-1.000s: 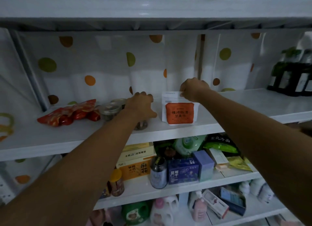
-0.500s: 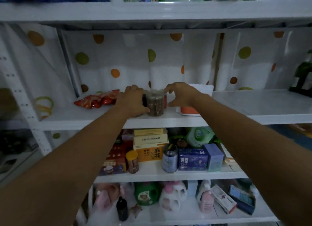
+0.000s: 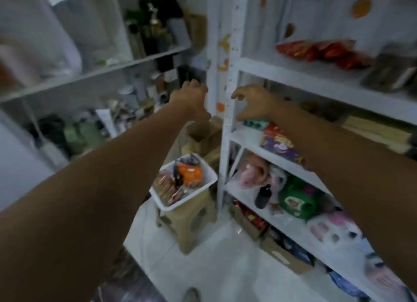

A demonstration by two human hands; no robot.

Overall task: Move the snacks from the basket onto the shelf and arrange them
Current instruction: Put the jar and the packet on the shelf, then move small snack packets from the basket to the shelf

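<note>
A white basket (image 3: 204, 190) holding several snack packs, one orange (image 3: 189, 173), stands on a beige plastic stool (image 3: 188, 220) on the floor, left of the white shelf unit (image 3: 316, 82). On the upper shelf lie a red snack bag (image 3: 316, 50) and a clear jar of dark snacks (image 3: 392, 73) at the right edge. My left hand (image 3: 191, 98) and my right hand (image 3: 252, 104) hang in the air by the shelf's upright post, well above the basket. Both hold nothing, fingers loosely curled. The picture is blurred.
Lower shelves on the right carry boxes, a green pouch (image 3: 295, 200), a small dark bottle (image 3: 261, 195) and detergent packs. A second shelf unit (image 3: 94, 76) on the left holds bottles and jars. Cardboard boxes (image 3: 203, 132) sit behind the basket. A white tiled floor (image 3: 214, 256) lies below.
Both hands have left the jar on the shelf and pulled back, holding nothing. My view has swung left and down, so the basket on the stool has come into sight.
</note>
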